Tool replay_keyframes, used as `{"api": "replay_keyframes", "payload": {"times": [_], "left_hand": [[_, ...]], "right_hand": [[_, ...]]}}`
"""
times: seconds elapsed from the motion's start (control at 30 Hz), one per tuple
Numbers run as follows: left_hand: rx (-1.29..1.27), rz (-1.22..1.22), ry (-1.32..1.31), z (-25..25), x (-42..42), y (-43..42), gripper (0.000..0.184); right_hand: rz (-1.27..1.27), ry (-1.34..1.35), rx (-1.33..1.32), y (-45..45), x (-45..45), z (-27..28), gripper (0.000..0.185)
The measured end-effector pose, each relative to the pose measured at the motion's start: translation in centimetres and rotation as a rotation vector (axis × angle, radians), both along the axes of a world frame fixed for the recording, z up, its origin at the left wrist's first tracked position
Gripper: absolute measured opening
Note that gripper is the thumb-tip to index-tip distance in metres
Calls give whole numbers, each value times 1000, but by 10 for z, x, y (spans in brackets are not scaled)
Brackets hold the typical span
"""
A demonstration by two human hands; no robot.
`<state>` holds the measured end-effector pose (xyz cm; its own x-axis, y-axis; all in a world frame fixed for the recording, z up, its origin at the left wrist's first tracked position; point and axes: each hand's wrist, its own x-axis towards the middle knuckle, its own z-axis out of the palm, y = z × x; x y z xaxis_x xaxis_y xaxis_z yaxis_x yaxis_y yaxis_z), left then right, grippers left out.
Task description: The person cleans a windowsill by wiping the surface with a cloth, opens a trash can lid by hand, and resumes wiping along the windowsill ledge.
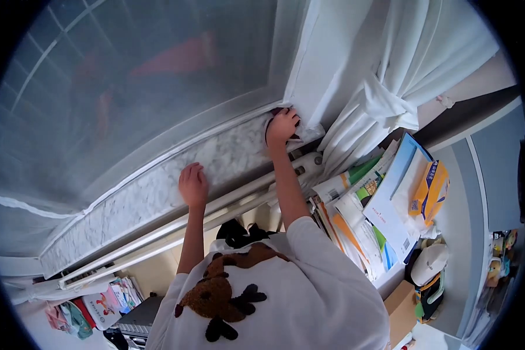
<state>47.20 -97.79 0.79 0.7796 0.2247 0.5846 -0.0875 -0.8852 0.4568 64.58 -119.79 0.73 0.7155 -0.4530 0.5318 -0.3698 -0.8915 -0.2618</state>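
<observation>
At the right end of the marbled window sill [227, 143], my right hand [283, 125] presses on a dark cloth [269, 129], with its fingers curled over it. Parts of the cloth show on both sides of the hand, near the corner of the window frame. My left hand [193, 184] is over the sill's front edge, further left, its fingers bent together. Whether anything is under those fingers is hidden.
The window [157, 76] rises behind the sill. White pipes [157, 236] run below it. A tied white curtain [385, 99] hangs at the right, above stacked papers [385, 216] and an orange packet [430, 189]. Books [125, 293] stand at the lower left.
</observation>
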Motion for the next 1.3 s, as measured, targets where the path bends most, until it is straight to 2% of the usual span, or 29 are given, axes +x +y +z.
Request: {"api": "replay_keyframes", "payload": {"times": [0.07,0.17,0.33,0.47,0.53,0.57,0.67,0.73,0.8,0.87,0.9,0.93,1.13,1.2,1.3], "left_hand": [[2,-8,-10,0,2,1,11],[-9,-9,-21,1,2,0,11],[25,8,-38,2,5,-4,11],[61,21,-17,3,4,-5,12],[73,18,-7,2,3,-5,12],[84,24,-5,3,4,-5,12],[98,35,1,5,3,-8,12],[99,33,13,6,2,-8,13],[103,37,19,6,2,-7,13],[76,1,3,4,3,-5,13],[77,1,3,4,3,-4,13],[92,12,6,4,3,-5,13],[63,38,56,7,0,-7,15],[48,43,41,4,3,-6,15],[59,36,14,2,4,-4,14]], "right_hand": [[18,-16,-35,-6,-2,1,12],[19,185,32,-20,-10,12,17],[-46,219,37,-32,-42,12,16],[-50,292,166,-45,-77,22,16],[42,391,347,-54,-89,29,17],[38,394,346,-58,-90,34,17],[-13,331,388,-66,-89,42,19],[-102,58,449,-73,-78,43,22],[-160,65,524,-85,-67,32,24],[-225,-98,356,-87,-61,17,27],[-264,26,403,-86,-57,16,27],[-264,26,402,-84,-58,13,27],[-121,176,172,-19,-84,23,25],[126,230,107,3,-88,19,24],[275,178,126,12,-83,20,23]]}}
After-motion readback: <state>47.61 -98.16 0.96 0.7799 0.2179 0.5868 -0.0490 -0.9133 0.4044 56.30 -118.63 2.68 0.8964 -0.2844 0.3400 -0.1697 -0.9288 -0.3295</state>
